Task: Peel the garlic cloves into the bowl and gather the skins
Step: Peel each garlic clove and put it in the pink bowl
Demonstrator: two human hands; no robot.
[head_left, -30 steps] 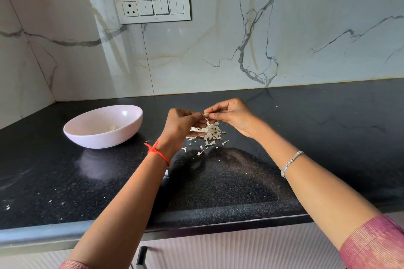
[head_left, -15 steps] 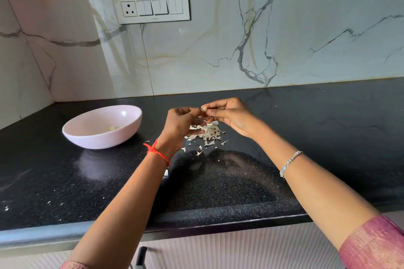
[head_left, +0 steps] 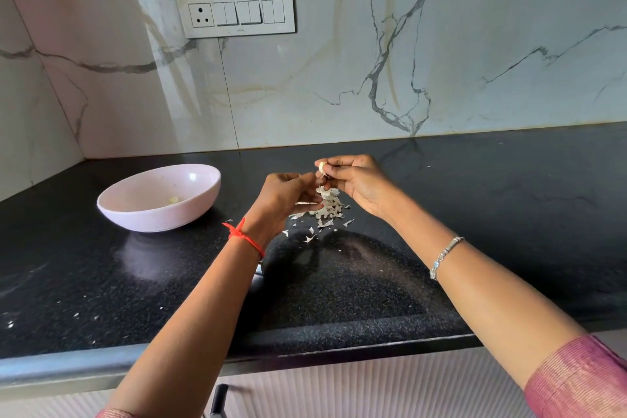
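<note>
Raised slightly, right hand point(head_left: 356, 185) pinches one clove point(head_left: 321, 166).

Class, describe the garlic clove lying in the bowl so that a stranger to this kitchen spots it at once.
Find the black countertop below the marble wall, then the pale pink bowl on its left side. One small yellowish clove lies at the bowl's bottom; unlike the other clove pinched in the right hand above the skins, it lies alone, untouched.
</note>
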